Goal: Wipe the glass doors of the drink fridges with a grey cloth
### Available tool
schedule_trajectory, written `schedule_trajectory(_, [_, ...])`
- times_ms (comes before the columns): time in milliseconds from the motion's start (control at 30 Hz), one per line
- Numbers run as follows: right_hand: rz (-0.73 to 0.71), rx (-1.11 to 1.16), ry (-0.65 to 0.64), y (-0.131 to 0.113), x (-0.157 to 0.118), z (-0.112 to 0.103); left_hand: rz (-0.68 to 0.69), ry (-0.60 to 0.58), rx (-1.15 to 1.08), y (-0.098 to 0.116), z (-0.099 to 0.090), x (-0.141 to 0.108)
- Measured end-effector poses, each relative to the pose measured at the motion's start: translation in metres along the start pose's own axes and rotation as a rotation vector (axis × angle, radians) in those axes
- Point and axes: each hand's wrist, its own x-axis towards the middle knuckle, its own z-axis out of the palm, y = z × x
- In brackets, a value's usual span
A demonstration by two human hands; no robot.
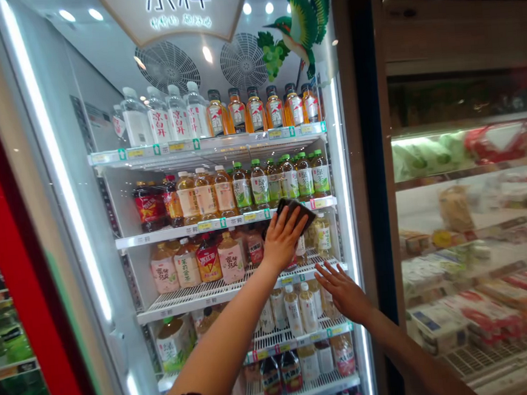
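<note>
A dark cloth (309,216) lies under the fingers of my left hand (281,240), which holds it flat at the glass front of a lit drinks cooler (198,301). The cloth overlaps the second shelf's right part. Lower and to the right, my right hand (346,294) is open with fingers apart and holds nothing; its fingertips overlap the third shelf's right end. Whether they touch the glass I cannot tell. Behind the glass, clear bottles (177,114) and amber bottles (255,110) stand on the top shelf, with green-capped bottles (259,182) below.
A bright vertical light strip (55,159) runs down the cooler's left side. A red frame (26,259) is at the far left. On the right, beyond a dark frame (373,152), another chilled case holds packaged food (438,324). A bird sticker (302,24) is at the cooler's upper right.
</note>
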Motion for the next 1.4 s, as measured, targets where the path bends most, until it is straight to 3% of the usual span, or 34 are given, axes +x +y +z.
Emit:
schedule_trajectory(100, [-0.047, -0.012, -0.046, 0.008, -0.003, -0.009, 0.258, -0.064, -0.023, 0.017, 0.012, -0.011])
schedule_trajectory(167, [-0.069, -0.028, -0.049, 0.016, -0.008, -0.014, 0.315, -0.076, -0.033, 0.015, 0.011, 0.0])
schedule_trajectory(300, [-0.019, -0.088, 0.015, 0.034, -0.022, -0.021, 0.059, 0.023, -0.023, -0.007, -0.002, 0.024])
schedule_trajectory(367, [0.037, -0.123, 0.054, 0.041, -0.03, -0.019, -0.044, 0.068, -0.018, -0.012, -0.004, 0.016])
schedule_trajectory(433, [0.086, -0.153, 0.079, 0.044, -0.036, -0.015, -0.038, 0.088, -0.009, -0.005, 0.002, -0.003])
schedule_trajectory(533, [0.131, -0.19, 0.076, 0.042, -0.041, -0.007, 0.191, 0.057, -0.005, 0.02, 0.021, -0.025])
schedule_trajectory(633, [0.166, -0.215, 0.047, 0.041, -0.041, -0.003, 0.349, 0.013, -0.02, 0.039, 0.034, -0.012])
schedule_trajectory(700, [0.17, -0.219, 0.021, 0.044, -0.04, -0.003, 0.287, 0.014, -0.042, 0.04, 0.032, 0.012])
schedule_trajectory(800, [0.158, -0.196, -0.017, 0.048, -0.039, -0.005, 0.075, 0.05, -0.068, 0.029, 0.022, 0.038])
schedule_trajectory(867, [0.171, -0.17, -0.032, 0.049, -0.038, -0.003, -0.031, 0.072, -0.062, 0.022, 0.016, 0.035])
schedule_trajectory(933, [0.194, -0.143, -0.039, 0.046, -0.037, 0.0, -0.042, 0.083, -0.044, 0.022, 0.018, 0.017])
schedule_trajectory(1067, [0.221, -0.094, -0.038, 0.04, -0.035, 0.003, 0.24, 0.049, -0.042, 0.039, 0.036, -0.014])
schedule_trajectory(1167, [0.233, -0.07, -0.067, 0.041, -0.035, -0.004, 0.376, 0.029, -0.048, 0.051, 0.044, 0.003])
schedule_trajectory(1300, [0.237, -0.035, -0.141, 0.045, -0.034, -0.013, 0.162, 0.069, -0.046, 0.045, 0.034, 0.047])
schedule_trajectory(1400, [0.254, -0.011, -0.168, 0.045, -0.032, -0.014, -0.039, 0.114, -0.031, 0.04, 0.028, 0.047])
